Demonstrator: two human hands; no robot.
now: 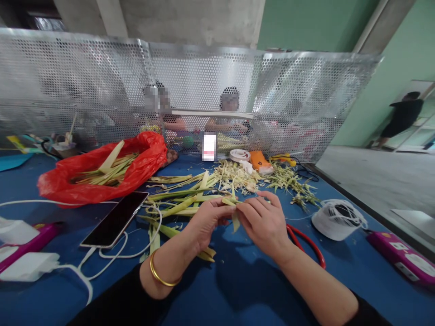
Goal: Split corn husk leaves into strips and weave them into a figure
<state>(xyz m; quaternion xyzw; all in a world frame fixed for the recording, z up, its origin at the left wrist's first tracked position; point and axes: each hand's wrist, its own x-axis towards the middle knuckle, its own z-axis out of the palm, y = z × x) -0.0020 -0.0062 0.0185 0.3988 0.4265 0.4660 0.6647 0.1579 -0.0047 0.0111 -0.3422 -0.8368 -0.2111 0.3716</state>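
My left hand [210, 219], with a gold bangle at the wrist, pinches a pale green leaf strip [235, 222] between thumb and fingers. Close against it, my right hand [261, 219] has its fingers closed at the same strip, and its fingertips are partly hidden. One end of the strip hangs below the fingers. Behind and left of my hands, long yellow-green leaf stalks [176, 208] lie in a loose pile on the blue table [244, 285]. Dry pale scraps [238, 176] are heaped just beyond my fingers.
At left are a red plastic bag [61, 183] of stalks, a phone [115, 222] with white cables, and plugs in a purple power strip [44, 237]. Right: red-handled tool [314, 246], white twine spool [336, 224], another purple strip [397, 258]. Behind stands a perforated metal screen [204, 72], people beyond.
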